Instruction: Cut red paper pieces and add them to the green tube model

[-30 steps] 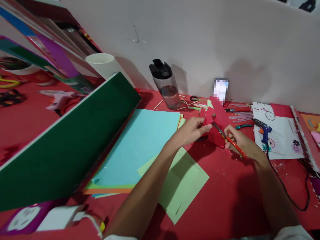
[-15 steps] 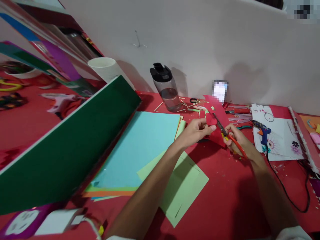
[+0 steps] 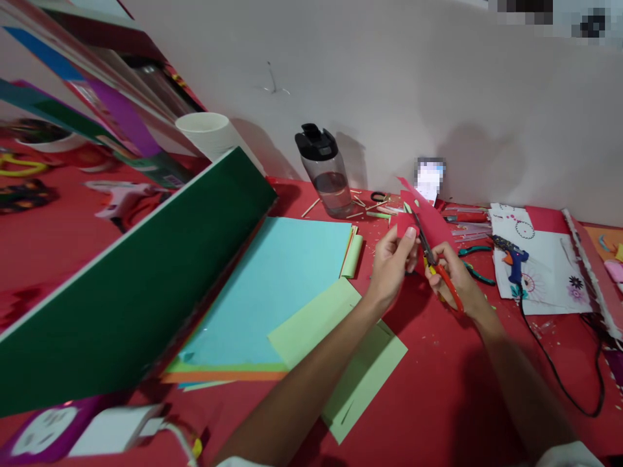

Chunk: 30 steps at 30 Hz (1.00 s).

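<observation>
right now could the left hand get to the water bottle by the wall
Probably yes: the left hand holds the red paper, yet only bare red table and a few sticks lie between it and the water bottle.

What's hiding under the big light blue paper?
Under the light blue paper, edges of more sheets peek out: green and orange along its near edge, and a rolled pale green edge at its far corner. How many sheets lie there, and anything beneath them, is covered.
</observation>
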Each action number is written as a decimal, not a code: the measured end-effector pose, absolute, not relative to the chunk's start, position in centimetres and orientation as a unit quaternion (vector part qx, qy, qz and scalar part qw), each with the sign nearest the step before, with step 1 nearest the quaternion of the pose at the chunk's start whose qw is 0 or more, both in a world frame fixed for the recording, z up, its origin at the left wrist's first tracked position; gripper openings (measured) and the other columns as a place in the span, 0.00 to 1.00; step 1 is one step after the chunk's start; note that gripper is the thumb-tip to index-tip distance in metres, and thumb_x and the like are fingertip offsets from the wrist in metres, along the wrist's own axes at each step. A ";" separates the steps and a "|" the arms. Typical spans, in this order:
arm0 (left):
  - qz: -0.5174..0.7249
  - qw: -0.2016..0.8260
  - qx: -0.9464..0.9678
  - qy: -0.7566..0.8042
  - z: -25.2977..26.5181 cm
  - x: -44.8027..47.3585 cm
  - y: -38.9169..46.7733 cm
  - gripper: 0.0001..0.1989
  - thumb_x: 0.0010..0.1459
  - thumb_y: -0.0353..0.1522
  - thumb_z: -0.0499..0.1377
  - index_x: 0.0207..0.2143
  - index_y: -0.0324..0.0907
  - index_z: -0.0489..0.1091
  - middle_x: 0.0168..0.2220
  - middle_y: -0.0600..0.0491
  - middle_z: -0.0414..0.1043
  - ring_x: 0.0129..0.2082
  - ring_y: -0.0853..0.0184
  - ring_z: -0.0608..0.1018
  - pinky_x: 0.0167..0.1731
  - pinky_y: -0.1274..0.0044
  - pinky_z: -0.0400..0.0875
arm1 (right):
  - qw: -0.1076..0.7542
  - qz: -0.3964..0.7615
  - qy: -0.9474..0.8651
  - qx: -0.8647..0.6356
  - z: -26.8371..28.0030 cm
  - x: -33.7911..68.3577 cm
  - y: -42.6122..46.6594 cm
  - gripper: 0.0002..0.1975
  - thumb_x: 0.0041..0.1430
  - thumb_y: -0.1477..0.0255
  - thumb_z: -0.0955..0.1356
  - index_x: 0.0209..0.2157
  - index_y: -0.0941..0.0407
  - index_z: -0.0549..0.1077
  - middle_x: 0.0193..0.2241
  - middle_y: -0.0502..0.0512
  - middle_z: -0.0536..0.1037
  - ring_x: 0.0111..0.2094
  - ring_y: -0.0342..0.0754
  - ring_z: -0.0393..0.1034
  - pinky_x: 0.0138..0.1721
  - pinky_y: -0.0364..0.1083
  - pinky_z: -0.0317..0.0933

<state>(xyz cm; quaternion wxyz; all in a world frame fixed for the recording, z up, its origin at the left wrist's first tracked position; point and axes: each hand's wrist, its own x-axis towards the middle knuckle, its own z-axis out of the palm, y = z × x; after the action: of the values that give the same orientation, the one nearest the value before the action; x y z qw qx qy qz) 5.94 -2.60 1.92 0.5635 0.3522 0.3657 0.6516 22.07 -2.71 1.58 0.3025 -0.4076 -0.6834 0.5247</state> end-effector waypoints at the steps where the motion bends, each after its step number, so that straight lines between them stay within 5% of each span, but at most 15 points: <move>1: 0.659 0.557 0.346 0.368 1.9 5.9 -2.6 0.25 0.59 0.53 0.66 0.30 0.44 0.63 0.23 0.62 0.61 0.18 0.76 0.59 0.18 0.79 0.55 | 0.296 0.527 -0.683 -0.409 1.8 22.1 -2.8 0.24 0.61 0.51 0.73 0.40 0.49 0.58 0.29 0.43 0.69 0.23 0.41 0.58 0.24 0.40 0.55; 17: 0.553 0.503 0.538 0.390 3.4 2.0 -2.0 0.21 0.65 0.44 0.61 0.24 0.43 0.63 0.20 0.59 0.63 0.21 0.72 0.66 0.26 0.77 0.61 | 0.201 0.506 -0.738 -0.398 4.4 24.4 -2.5 0.18 0.63 0.55 0.69 0.41 0.50 0.59 0.29 0.44 0.66 0.25 0.42 0.55 0.27 0.42 0.55; 30: 0.480 0.504 0.600 0.395 3.8 0.8 -1.9 0.22 0.66 0.46 0.61 0.25 0.43 0.63 0.22 0.58 0.62 0.23 0.71 0.66 0.26 0.78 0.62 | 0.186 0.528 -0.731 -0.390 3.5 25.1 -2.1 0.25 0.62 0.47 0.70 0.42 0.49 0.59 0.30 0.44 0.67 0.24 0.41 0.53 0.25 0.41 0.54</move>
<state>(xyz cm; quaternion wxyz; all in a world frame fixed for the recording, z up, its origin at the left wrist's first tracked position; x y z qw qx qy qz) 0.84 -1.87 3.84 0.5037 0.5996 0.3952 0.4801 25.13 -2.09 3.51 0.1860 -0.3901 -0.7311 0.5280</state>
